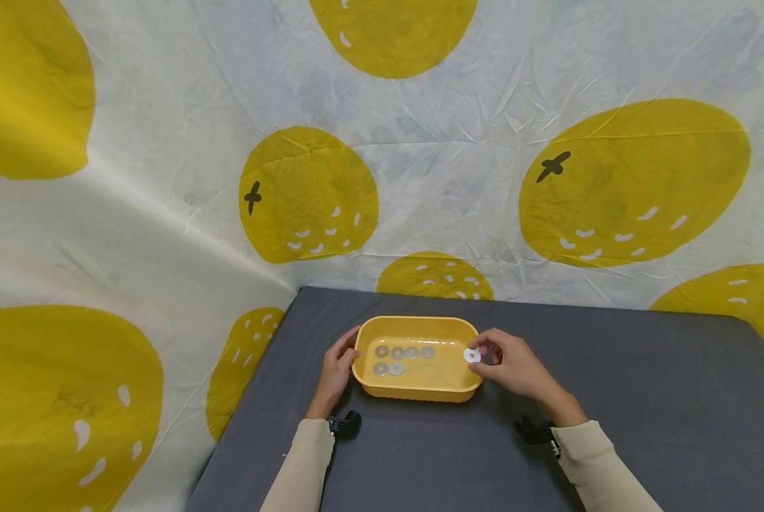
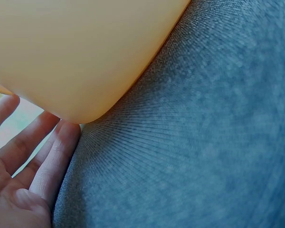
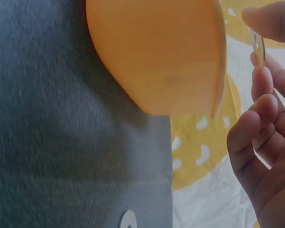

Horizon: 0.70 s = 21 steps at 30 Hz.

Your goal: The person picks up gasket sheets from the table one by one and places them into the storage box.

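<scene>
A yellow plastic tub (image 1: 420,392) stands on the dark grey cloth. My left hand (image 1: 336,368) grips its left end, thumb at the rim; the left wrist view shows fingers (image 2: 52,164) nearly straight against the outer wall. My right hand (image 1: 513,364) pinches a flat metal washer (image 1: 466,355) between thumb and fingers, level with the tub's right rim. From the right wrist, this washer (image 3: 258,49) appears edge-on, beyond the rim. Inside the tub, several washers (image 1: 377,369) lie flat in two rows toward the left, four behind and two in front.
Another washer (image 3: 128,220) lies on the table cloth (image 3: 47,142) to the right of the tub. A white sheet (image 1: 449,199) printed with yellow fruit hangs behind and to the left of the table. Black straps (image 1: 346,424) sit on both wrists.
</scene>
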Each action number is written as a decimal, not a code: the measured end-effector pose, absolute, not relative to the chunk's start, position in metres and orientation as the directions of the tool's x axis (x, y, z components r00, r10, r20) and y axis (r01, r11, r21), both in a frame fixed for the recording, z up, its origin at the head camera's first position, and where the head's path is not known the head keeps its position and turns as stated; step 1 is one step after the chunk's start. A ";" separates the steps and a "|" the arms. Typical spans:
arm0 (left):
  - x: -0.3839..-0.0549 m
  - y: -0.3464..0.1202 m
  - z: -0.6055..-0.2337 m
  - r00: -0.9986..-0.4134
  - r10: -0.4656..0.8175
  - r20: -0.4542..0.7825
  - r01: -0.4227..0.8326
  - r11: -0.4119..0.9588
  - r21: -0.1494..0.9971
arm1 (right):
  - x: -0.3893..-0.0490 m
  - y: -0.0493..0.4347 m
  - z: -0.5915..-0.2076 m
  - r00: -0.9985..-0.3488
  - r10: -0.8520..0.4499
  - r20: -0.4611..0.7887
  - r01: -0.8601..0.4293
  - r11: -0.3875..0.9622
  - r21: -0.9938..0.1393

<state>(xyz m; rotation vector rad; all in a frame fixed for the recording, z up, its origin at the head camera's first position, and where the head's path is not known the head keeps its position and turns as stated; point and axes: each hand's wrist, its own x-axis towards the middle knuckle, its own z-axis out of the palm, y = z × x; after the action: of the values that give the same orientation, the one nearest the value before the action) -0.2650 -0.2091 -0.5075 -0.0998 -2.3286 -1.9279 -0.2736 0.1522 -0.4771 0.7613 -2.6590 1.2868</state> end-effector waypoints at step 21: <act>-0.265 -0.209 -0.506 -0.993 -0.035 0.115 0.108 0.153 0.982 | -0.277 0.112 -0.466 -0.854 -0.453 0.258 -0.481 0.493 -0.725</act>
<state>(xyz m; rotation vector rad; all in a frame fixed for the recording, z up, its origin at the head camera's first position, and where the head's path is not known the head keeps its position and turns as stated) -0.2653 -0.2087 -0.5063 -0.0735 -2.2993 -1.9746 -0.2774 0.1118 -0.4660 0.8397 -2.6855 1.3213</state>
